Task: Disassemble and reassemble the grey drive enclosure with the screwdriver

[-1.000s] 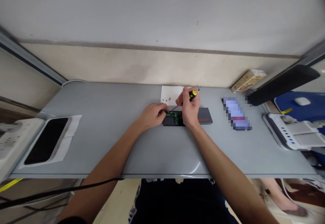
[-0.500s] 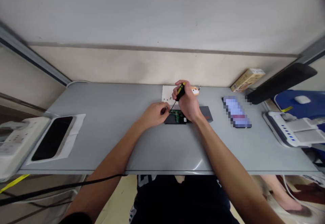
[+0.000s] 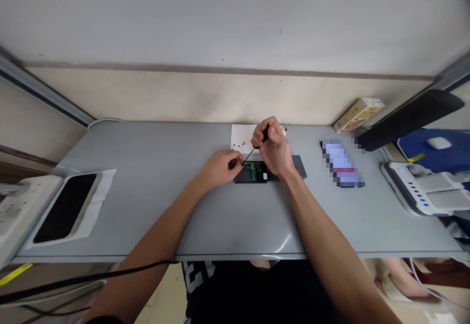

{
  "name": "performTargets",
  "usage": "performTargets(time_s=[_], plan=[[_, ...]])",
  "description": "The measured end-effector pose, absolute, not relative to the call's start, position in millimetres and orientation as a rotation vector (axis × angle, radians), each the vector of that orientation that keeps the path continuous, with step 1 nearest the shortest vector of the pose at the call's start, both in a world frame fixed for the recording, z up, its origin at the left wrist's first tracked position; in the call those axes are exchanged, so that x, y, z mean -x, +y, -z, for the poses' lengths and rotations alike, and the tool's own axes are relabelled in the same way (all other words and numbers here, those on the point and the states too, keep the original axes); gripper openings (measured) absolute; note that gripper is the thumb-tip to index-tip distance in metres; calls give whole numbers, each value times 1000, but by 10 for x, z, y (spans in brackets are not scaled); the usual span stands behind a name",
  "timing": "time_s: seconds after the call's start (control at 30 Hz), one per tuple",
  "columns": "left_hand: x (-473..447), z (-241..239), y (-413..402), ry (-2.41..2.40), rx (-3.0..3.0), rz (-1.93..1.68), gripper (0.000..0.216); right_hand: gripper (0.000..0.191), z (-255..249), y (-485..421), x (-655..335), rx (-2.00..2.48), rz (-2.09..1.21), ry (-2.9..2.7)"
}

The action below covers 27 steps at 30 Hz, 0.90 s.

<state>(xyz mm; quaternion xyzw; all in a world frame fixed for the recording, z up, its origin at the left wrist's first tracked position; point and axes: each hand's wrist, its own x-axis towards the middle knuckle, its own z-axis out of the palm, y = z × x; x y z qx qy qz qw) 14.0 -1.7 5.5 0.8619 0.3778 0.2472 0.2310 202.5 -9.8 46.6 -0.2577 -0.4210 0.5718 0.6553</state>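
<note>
My right hand (image 3: 274, 147) is closed around the black and yellow handle of a screwdriver (image 3: 251, 154). Its thin shaft slants down to the left, and the tip meets the upper left part of a green circuit board (image 3: 253, 168). The board lies in an open dark grey case (image 3: 241, 177) on the table. At the case's left end my left hand (image 3: 222, 166) has thumb and fingers pinched together close to the screwdriver tip; what they hold, if anything, is hidden. Behind the case, several small dark screws (image 3: 239, 145) rest on a white sheet (image 3: 239, 132).
On the grey table (image 3: 147, 167), a phone (image 3: 68, 207) lies on paper at left beside a white power strip (image 3: 22, 211). At right are a pixelated phone (image 3: 342, 162), a box (image 3: 359, 114), a long black object (image 3: 411, 118) and another power strip (image 3: 407, 187). A black cable (image 3: 91, 277) crosses the lower left.
My right hand has tipped over, so the screwdriver leans more to the right and its shaft lies flatter. My left hand keeps its pinch at the case. The whole view has shifted slightly.
</note>
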Motion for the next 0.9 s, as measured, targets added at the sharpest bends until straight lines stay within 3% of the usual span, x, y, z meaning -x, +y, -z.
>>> performTargets(time_s=[0.4,0.63,0.8,0.9], plan=[[-133,-76,-14,1014,-2465,-657,13,30,-511,-192,-1862,600,-1190,-1167],[-142,-72,-19,1022,-2476,-680,15,37,-430,-136,-1907,725,-1017,-1085],[-142,-63,-16,1026,-2476,-676,16,41,-467,-120,-1916,662,-1142,-1018],[-136,-56,-16,1025,-2481,-688,16,32,-486,-144,-1924,657,-1168,-1004]])
